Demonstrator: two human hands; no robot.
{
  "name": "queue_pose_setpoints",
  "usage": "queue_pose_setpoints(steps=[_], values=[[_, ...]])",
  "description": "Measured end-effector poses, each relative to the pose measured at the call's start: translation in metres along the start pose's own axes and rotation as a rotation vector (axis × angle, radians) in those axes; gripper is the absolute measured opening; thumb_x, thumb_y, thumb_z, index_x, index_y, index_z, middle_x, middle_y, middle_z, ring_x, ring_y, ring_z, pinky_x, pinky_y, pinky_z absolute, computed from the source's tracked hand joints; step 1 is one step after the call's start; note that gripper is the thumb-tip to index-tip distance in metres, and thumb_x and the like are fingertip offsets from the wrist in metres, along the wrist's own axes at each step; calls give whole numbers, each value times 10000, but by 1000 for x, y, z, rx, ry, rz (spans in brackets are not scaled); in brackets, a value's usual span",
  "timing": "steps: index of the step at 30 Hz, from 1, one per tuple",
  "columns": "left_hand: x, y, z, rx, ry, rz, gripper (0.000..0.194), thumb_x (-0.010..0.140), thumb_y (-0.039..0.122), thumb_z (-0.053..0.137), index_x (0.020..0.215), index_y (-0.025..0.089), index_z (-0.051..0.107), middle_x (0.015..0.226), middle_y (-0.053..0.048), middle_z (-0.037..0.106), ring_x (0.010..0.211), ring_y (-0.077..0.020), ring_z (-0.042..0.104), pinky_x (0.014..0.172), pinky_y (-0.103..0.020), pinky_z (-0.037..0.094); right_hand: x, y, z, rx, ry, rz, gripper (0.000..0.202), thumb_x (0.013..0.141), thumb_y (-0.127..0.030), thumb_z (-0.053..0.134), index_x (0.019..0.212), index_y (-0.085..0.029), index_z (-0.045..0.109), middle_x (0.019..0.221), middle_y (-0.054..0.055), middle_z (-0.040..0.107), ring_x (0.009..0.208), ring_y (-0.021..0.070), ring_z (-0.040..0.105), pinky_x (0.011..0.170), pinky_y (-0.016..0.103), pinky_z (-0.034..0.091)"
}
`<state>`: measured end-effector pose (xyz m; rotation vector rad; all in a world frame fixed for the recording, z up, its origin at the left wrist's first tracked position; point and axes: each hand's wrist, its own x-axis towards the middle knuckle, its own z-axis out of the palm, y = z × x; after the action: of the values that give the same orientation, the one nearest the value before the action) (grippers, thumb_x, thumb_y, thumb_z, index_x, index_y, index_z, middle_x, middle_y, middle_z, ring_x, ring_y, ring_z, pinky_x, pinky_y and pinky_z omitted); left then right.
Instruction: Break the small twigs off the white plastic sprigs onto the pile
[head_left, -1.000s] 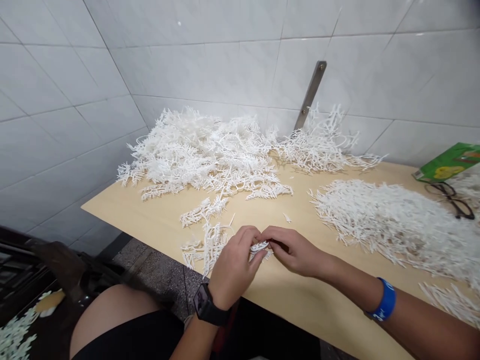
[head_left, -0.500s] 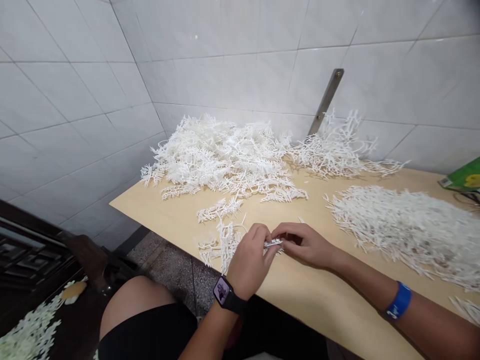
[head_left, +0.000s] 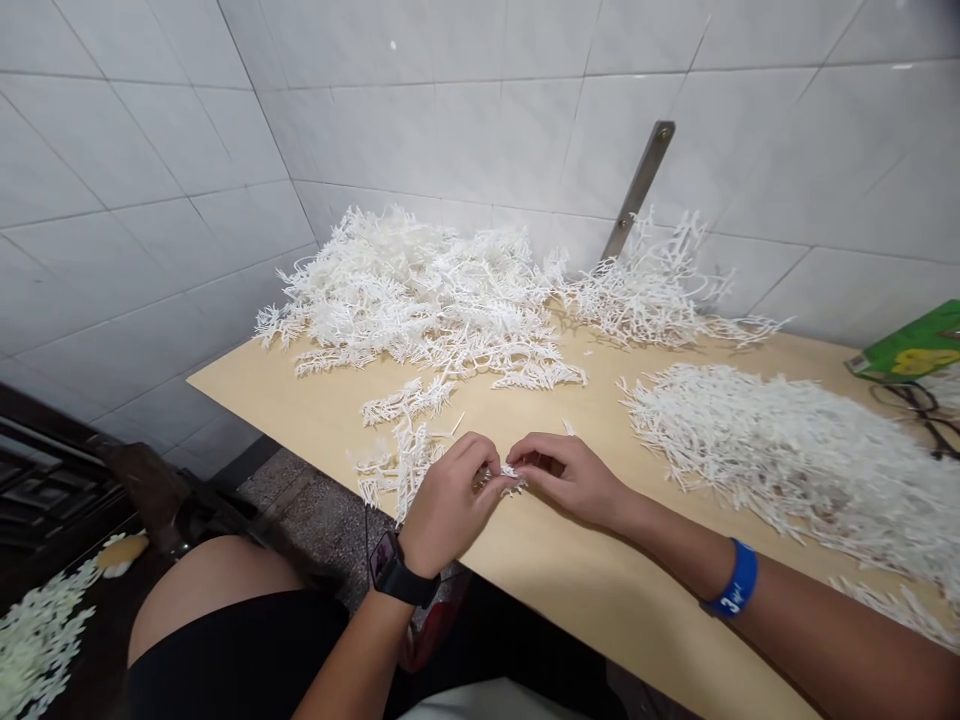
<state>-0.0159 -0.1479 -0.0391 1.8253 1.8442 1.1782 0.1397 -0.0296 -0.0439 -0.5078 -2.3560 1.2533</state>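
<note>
Near the front edge of the tan table [head_left: 645, 600], my left hand [head_left: 454, 497] pinches a small white branched piece [head_left: 510, 478] between thumb and fingers. My right hand [head_left: 571, 478] meets it from the right, its thumb and fingertips closed on the other end of that piece. The fingers partly hide the piece. Just left of my left hand lie loose white branched pieces [head_left: 405, 465], with another small cluster [head_left: 405, 402] behind them.
A big pile of white branches [head_left: 420, 290] stands at the back left, a smaller one [head_left: 637, 295] beside a metal bar [head_left: 641, 185]. On the right lie a heap of short white pieces [head_left: 787, 450], a green packet [head_left: 911, 345] and glasses [head_left: 919, 405].
The view has shifted, so the table contents appear further left and slightly higher. Both hands remain together on the small piece, with the fingers slightly rearranged around it.
</note>
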Motion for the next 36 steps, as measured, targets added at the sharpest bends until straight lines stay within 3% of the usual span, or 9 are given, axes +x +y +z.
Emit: queue_pose_setpoints(steps=[4, 8, 14, 20, 25, 36], values=[[-1, 2, -1, -3, -57, 24, 33, 930, 230, 560, 913, 203, 571, 952, -34, 617, 886, -162, 589, 781, -281, 443, -2, 0, -1, -22, 9, -41, 128, 888, -271, 604, 931, -172, 674, 803, 33, 671, 661, 122, 561, 593, 232, 421], [-1, 3, -1, -8, -95, 47, 90, 948, 216, 514, 976, 208, 599, 1013, -54, 643, 939, -172, 603, 823, -295, 461, -4, 1, -2, -28, -2, -37, 115, 890, -279, 609, 874, -177, 659, 751, 20, 645, 640, 119, 544, 588, 232, 417], [-2, 5, -1, 24, -38, 88, 85, 900, 146, 521, 923, 195, 586, 1031, -68, 639, 1016, -198, 580, 898, -333, 452, -5, -1, -1, -75, -44, -95, 105, 886, -214, 567, 931, -188, 658, 805, 23, 669, 655, 119, 558, 606, 235, 427], [-5, 6, 0, 143, -115, 22, 96, 928, 225, 480, 926, 193, 571, 837, -30, 633, 772, -172, 574, 718, -305, 430, -7, -1, 0, -103, -52, -104, 110, 867, -176, 547, 899, -190, 651, 787, 14, 663, 653, 119, 563, 619, 234, 429], [-3, 8, 0, 170, -147, -15, 91, 916, 233, 485, 888, 197, 564, 796, -13, 619, 748, -169, 568, 675, -287, 400, -7, -1, 0, -103, -61, -92, 92, 858, -177, 555, 872, -187, 646, 764, 8, 656, 651, 120, 560, 612, 232, 419], [-4, 4, 0, 38, -78, -135, 135, 896, 262, 555, 832, 205, 661, 735, 35, 659, 666, -111, 574, 636, -232, 395, -6, 0, 1, -117, -54, -118, 103, 852, -168, 544, 823, -175, 642, 720, 4, 621, 626, 112, 537, 590, 222, 396]])
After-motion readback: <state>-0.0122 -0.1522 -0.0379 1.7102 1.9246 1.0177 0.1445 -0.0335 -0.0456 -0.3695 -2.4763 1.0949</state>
